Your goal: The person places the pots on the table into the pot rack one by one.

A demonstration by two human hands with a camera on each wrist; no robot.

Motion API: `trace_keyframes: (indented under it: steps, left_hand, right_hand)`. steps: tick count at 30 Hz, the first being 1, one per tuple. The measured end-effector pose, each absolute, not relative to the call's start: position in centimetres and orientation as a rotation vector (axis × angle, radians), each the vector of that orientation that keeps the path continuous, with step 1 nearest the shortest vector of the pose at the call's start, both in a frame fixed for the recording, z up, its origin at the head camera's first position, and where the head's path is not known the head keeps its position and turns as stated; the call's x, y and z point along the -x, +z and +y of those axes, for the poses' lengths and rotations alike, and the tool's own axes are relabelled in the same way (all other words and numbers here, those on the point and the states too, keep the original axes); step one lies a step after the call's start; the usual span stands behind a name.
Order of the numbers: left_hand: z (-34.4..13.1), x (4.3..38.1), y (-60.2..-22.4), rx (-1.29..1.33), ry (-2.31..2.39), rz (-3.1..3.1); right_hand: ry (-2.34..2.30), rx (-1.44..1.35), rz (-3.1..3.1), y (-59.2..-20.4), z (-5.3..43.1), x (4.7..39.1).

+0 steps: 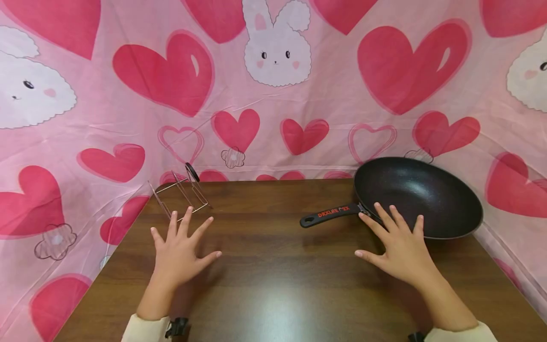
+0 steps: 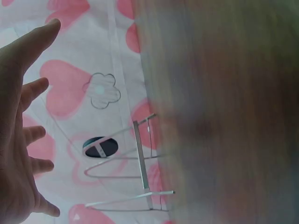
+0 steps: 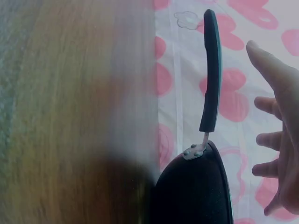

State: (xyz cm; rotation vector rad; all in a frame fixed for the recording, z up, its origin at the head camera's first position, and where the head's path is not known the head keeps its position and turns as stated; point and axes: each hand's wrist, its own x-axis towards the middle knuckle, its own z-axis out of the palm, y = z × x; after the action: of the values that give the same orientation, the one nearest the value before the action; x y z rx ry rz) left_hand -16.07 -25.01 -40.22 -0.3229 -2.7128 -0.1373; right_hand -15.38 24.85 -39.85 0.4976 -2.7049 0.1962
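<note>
My left hand (image 1: 177, 256) is spread with straight fingers above the table, just in front of a wire rack (image 1: 181, 194). In the left wrist view the rack (image 2: 142, 158) shows thin metal loops and a dark oval piece on one loop; the hand is apart from it. A black frying pan (image 1: 419, 194) stands at the back right, its handle (image 1: 331, 214) pointing left. With fingers spread, my right hand (image 1: 401, 251) hovers before the pan, overlapping its near rim in the head view. The right wrist view shows a gap between that hand and the pan's handle (image 3: 212, 70).
A brown wooden table (image 1: 273, 266) carries both things. Behind it and at both sides hangs a pink cloth (image 1: 273, 104) with hearts and rabbits. Dark straps show at both wrists, by the pale sleeves.
</note>
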Motion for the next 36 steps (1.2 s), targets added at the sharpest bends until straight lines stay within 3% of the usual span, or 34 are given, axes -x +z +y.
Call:
trace_keyframes:
  steps: [15, 36]
  left_hand:
    - [-22.0, 16.8, -40.6, 0.430, -0.286, -2.640]
    - [-17.5, 18.5, -41.6, 0.595, -0.551, -2.590]
  right_hand:
    - [0.448, -0.626, -2.484, -40.6, 23.6, 15.5]
    - [0.652, -0.518, -2.498, -42.4, 22.0, 16.5]
